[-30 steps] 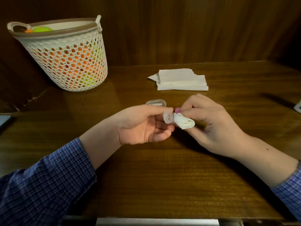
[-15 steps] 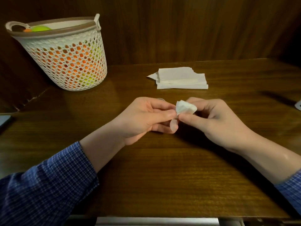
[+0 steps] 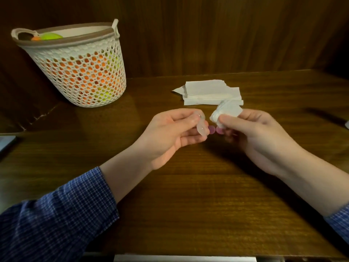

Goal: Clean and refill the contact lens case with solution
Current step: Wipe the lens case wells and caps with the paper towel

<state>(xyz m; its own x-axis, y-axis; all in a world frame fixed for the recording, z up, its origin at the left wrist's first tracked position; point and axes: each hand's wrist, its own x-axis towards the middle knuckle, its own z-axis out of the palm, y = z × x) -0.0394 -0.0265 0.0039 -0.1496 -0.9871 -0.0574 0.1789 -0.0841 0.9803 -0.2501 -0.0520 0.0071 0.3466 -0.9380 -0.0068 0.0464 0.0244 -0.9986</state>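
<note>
Above the wooden table (image 3: 188, 195), the left hand (image 3: 170, 135) pinches the clear contact lens case (image 3: 201, 127) between thumb and fingers. The right hand (image 3: 251, 133) has its grip closed around a crumpled tissue (image 3: 225, 112), held just beside the case but apart from it. Two small pink discs (image 3: 215, 129) lie between the hands; they are perhaps the caps, the view is blurred. A stack of tissues (image 3: 207, 91) lies behind, and a white basket (image 3: 79, 72) stands far left.
</note>
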